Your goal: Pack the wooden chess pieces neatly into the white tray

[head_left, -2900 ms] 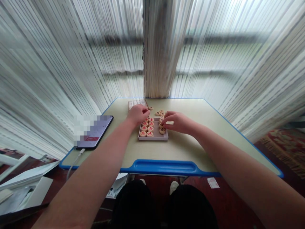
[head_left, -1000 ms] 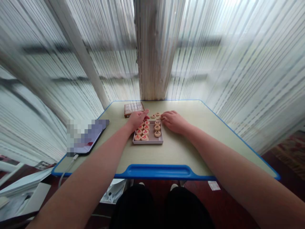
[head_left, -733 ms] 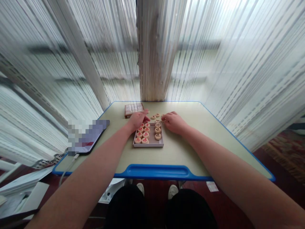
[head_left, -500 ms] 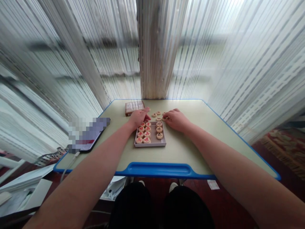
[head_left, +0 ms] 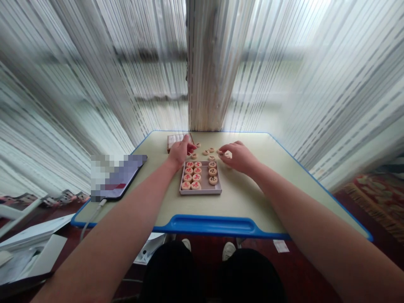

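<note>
A shallow open box [head_left: 204, 190] on the table holds round wooden xiangqi pieces. Two columns of red-marked pieces [head_left: 196, 177] fill its left side, and three dark-marked pieces [head_left: 213, 171] form a column at the right. Behind the box's far left corner is my left hand [head_left: 179, 153], thumb raised and fingers loosely bent, with nothing seen in it. My right hand [head_left: 240, 156] is low over loose pieces beyond the box's far right corner. Its fingertips close around a xiangqi piece [head_left: 219, 151], partly covered. Several loose pieces [head_left: 206, 152] lie between the hands.
The box lid [head_left: 173, 139] lies behind my left hand, partly hidden. A phone [head_left: 123, 185] with a charging cable [head_left: 92, 215] rests at the table's left edge. The table [head_left: 255, 202] has a blue rim and front groove. Curtains [head_left: 151, 75] hang behind it.
My left hand has lifted and moved slightly left, uncovering loose pieces and the far red ones in the box. My right hand has shifted slightly right, its fingers still at the loose pieces.
</note>
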### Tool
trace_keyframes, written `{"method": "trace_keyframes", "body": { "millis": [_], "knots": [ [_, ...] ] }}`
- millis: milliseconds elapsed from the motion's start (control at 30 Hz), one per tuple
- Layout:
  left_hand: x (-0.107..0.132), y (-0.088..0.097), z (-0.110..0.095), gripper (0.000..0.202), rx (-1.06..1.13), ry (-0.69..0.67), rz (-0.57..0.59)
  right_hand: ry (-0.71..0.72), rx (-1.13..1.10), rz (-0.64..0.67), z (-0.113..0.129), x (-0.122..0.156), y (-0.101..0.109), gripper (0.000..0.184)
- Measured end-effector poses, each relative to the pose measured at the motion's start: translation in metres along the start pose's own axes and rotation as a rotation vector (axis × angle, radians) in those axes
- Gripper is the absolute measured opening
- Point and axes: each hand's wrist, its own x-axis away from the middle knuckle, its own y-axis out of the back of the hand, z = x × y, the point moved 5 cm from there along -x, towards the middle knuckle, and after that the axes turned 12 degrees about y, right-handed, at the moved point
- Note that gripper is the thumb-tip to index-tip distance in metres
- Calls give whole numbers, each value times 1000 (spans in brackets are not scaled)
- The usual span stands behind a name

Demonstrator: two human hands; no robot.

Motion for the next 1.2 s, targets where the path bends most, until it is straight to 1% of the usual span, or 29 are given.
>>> {"method": "trace_keyframes", "body": {
  "millis": [67, 100, 133, 233, 300, 367, 500, 633, 800, 1000, 1200],
  "knots": [
    [2, 1, -3, 65, -20, -18, -15, 6, -97, -3, 9, 2, 13, 21],
    [3, 0, -5, 64, -37, -28, -7, 26, -164, 22, 16, 3, 18, 20],
    [5, -1, -7, 63, -54, -41, 8, 54, -225, 56, 24, 5, 23, 19],
    [10, -4, -12, 61, -95, -91, 38, 170, -349, 232, 50, 10, 32, 16],
    [12, -4, -13, 60, -113, -115, 38, 236, -371, 297, 63, 14, 34, 15],
    [12, -3, -13, 61, -135, -123, 35, 284, -348, 328, 69, 16, 33, 13],
    [13, -4, -14, 62, -186, -136, 44, 348, -269, 337, 72, 16, 26, 10],
    [19, -7, -18, 62, -243, -171, 66, 359, -226, 352, 73, 16, 20, 9],
    [24, -12, -23, 62, -324, -230, 93, 345, -199, 351, 74, 18, 20, 11],
    [28, -15, -23, 59, -370, -217, 110, 306, -194, 349, 74, 19, 20, 13],
    [32, -14, -27, 54, -402, -250, 90, 302, -213, 359, 73, 19, 17, 14]
  ]
}}
